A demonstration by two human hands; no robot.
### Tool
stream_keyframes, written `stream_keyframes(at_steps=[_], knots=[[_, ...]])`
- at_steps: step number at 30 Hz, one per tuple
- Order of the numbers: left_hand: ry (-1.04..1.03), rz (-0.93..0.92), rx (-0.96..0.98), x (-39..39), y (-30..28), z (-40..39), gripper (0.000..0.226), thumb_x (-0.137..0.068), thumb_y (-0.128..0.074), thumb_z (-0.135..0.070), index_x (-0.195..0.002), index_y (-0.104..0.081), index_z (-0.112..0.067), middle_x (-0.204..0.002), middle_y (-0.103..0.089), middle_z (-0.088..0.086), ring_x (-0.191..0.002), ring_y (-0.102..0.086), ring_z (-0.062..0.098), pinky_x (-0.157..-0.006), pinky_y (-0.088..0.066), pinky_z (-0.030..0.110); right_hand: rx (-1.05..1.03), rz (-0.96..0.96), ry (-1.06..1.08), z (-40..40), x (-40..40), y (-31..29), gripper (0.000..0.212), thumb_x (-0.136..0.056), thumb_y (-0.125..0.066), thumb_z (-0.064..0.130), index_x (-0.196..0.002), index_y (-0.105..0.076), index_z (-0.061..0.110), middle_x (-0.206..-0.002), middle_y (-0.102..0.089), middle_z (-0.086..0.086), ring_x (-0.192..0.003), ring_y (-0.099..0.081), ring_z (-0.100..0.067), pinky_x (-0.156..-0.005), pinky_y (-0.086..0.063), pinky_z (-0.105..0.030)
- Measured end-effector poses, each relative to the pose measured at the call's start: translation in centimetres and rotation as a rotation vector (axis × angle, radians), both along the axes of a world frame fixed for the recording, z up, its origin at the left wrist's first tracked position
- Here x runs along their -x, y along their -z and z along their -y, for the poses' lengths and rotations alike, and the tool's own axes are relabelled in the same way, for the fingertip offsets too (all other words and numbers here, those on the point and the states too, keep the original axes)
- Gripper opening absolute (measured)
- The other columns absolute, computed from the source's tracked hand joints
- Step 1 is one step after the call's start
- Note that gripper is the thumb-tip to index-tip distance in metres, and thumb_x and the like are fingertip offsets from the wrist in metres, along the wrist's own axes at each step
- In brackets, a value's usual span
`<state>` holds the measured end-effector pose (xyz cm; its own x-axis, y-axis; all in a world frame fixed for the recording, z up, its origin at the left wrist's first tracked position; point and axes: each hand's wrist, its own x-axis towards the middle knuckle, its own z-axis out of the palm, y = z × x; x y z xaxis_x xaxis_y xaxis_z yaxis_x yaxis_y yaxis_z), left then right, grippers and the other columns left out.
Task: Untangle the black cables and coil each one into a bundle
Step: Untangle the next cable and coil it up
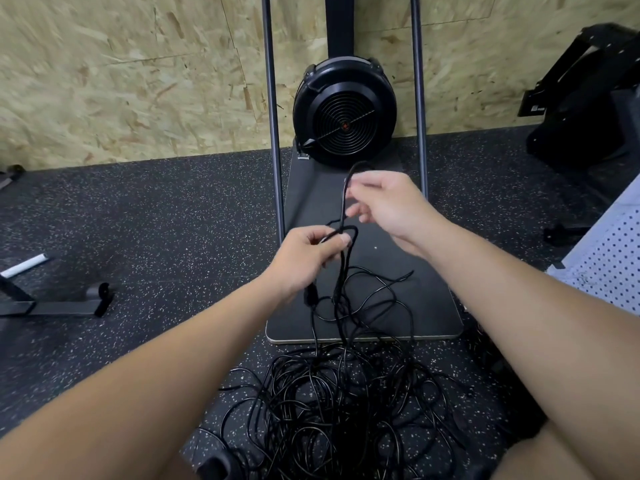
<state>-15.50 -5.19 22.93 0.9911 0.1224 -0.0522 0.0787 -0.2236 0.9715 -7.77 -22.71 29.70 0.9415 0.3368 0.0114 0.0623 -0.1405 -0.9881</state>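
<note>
Both hands are raised over the floor, each holding the same thin black cable. Left hand (306, 258) has fingers and thumb curled round a small loop of it, with a chunky black plug (310, 295) dangling just under the wrist. Right hand (388, 206), higher and further out, pinches the glossy strand (344, 202) between thumb and fingertips — the strand arches over the top in a narrow bend and runs down to the left hand. Below, the black cables (346, 403) lie in a loose, wiry tangle of round loops on the speckled rubber floor (156, 220), spilling onto a smooth dark base plate (415, 306) with rounded corners. Beyond it sit a round black fan housing (344, 112) with concentric ribs, two slim metal uprights (273, 133), and a rough chipboard wall (121, 81).
</note>
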Motion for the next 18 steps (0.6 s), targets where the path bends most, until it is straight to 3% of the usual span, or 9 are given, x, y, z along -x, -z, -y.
stream_keyframes(at_steps=[3,5,8,11,15,18], knots=[[-0.051,0.031,0.084,-0.4,-1.5,-0.7,0.027,-0.103,-0.076,-0.033,-0.091,-0.077,-0.009,-0.075,-0.058,0.005,-0.061,-0.041,0.013,-0.053,-0.028,0.025,0.365,0.055,-0.071,0.6,0.3,1.3,0.019,-0.101,-0.066,0.004,-0.106,-0.079,0.016,-0.080,-0.078,0.000,-0.053,-0.066,0.000,-0.055,-0.048,-0.015],[-0.067,0.060,0.126,-0.7,-2.0,-1.0,0.038,-0.104,-0.075,-0.035,-0.094,-0.074,0.001,-0.078,-0.054,0.009,-0.061,-0.036,0.014,-0.054,-0.024,0.029,0.521,0.011,-0.225,0.4,1.2,2.3,0.018,-0.097,-0.068,0.001,-0.100,-0.080,0.013,-0.074,-0.079,0.001,-0.052,-0.067,-0.002,-0.050,-0.045,-0.014],[-0.100,0.099,0.162,-0.9,-2.6,-1.3,0.043,-0.105,-0.073,-0.035,-0.101,-0.072,0.008,-0.076,-0.055,0.004,-0.058,-0.036,0.010,-0.053,-0.025,0.026,0.605,-0.058,-0.453,-0.5,2.4,3.6,0.015,-0.094,-0.070,0.002,-0.105,-0.076,0.011,-0.092,-0.083,-0.010,-0.082,-0.082,-0.020,-0.066,-0.053,-0.028],[-0.103,0.111,0.182,-1.0,-3.0,-1.5,0.045,-0.108,-0.068,-0.036,-0.107,-0.074,0.008,-0.077,-0.060,-0.001,-0.061,-0.039,0.010,-0.055,-0.025,0.024,0.581,-0.048,-0.535,-1.2,2.8,4.1,0.010,-0.105,-0.068,0.010,-0.112,-0.073,0.007,-0.103,-0.083,-0.009,-0.083,-0.081,-0.017,-0.069,-0.058,-0.029],[-0.149,0.084,0.221,-1.3,-3.1,-2.4,0.030,-0.111,-0.062,-0.034,-0.110,-0.081,-0.011,-0.084,-0.064,0.003,-0.063,-0.043,0.013,-0.054,-0.025,0.027,0.546,0.103,-0.290,-1.1,2.4,1.8,0.028,-0.108,-0.063,0.021,-0.084,-0.073,0.012,-0.078,-0.078,0.000,-0.058,-0.065,-0.016,-0.062,-0.053,-0.034],[-0.203,0.036,0.170,-1.2,-2.9,-3.2,0.034,-0.114,-0.058,-0.035,-0.115,-0.081,-0.010,-0.081,-0.064,0.002,-0.061,-0.044,0.011,-0.050,-0.027,0.022,0.402,0.183,0.057,-0.5,1.0,-0.4,0.040,-0.106,-0.052,0.018,-0.070,-0.069,0.023,-0.105,-0.083,0.002,-0.064,-0.069,-0.020,-0.058,-0.050,-0.030]])
